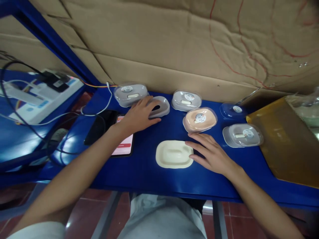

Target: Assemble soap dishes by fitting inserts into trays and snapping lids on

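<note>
My left hand [141, 114] reaches over the left end of a shallow grey oval dish [163, 106] with a raised rim. Its fingers are apart, and the thumb lies along the dish's near side; part of the dish is hidden beneath. In front of me lies a cream oval tray [171, 155] with a long raised ridge in its middle. At that tray's right edge is my right hand [209, 154], fingers spread, with the fingertips over or touching the rim. Just beyond it sits a peach dish [205, 122] under a clear lid with a round label.
Lidded grey dishes stand at the back left [129, 96], back middle [183, 105] and right [239, 140]. A clear lid [231, 110] lies near a cardboard box [286, 139]. A phone [126, 149], cables and a power strip [45, 103] are on the left.
</note>
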`<state>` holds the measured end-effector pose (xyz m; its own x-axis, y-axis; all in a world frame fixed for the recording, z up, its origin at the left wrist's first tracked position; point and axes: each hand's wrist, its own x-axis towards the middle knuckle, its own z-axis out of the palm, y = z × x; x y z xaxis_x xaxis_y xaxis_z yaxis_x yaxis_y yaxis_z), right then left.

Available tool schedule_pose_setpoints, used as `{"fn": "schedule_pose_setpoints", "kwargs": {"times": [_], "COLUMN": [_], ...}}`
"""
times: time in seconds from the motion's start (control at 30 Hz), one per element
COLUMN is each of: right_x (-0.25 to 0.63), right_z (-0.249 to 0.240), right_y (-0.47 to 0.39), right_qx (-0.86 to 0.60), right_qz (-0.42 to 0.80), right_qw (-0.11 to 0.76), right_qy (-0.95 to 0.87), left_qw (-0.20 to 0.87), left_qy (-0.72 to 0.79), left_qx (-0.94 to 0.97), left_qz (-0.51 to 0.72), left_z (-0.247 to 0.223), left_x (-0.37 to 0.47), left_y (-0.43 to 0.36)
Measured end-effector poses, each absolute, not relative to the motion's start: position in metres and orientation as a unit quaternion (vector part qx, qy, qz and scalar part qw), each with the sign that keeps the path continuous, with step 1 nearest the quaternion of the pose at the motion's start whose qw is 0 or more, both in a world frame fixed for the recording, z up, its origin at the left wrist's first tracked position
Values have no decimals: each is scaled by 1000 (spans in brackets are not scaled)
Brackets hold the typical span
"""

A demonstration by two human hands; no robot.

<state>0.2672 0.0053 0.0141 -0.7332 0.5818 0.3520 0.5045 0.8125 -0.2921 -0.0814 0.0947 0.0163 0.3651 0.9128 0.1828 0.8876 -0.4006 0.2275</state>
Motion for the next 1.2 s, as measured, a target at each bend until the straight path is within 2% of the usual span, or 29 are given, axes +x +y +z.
{"fn": "schedule_pose_setpoints", "kwargs": {"times": [0.13,0.37,0.63,0.93,1.07,1.2], "right_x": [270,267,253,255,274,291], "right_z": [16,16,10,22,36,29], "right_y": [6,5,8,10,-16,-40], "right_qx": [-308,-298,-258,-234,-212,-179], "right_qz": [78,70,67,88,74,27], "right_qw": [225,214,193,298,248,186], "right_qy": [-921,-928,-944,-921,-942,-966], "left_qw": [61,83,64,-29,-5,-1], "left_qy": [505,307,244,252,231,212], "left_qx": [845,934,942,922,924,936], "left_qz": [169,161,222,293,303,281], "left_z": [10,17,14,39,42,27], "left_x": [-83,-72,-78,-52,-40,-26], "left_y": [93,28,23,-2,-39,-66]}}
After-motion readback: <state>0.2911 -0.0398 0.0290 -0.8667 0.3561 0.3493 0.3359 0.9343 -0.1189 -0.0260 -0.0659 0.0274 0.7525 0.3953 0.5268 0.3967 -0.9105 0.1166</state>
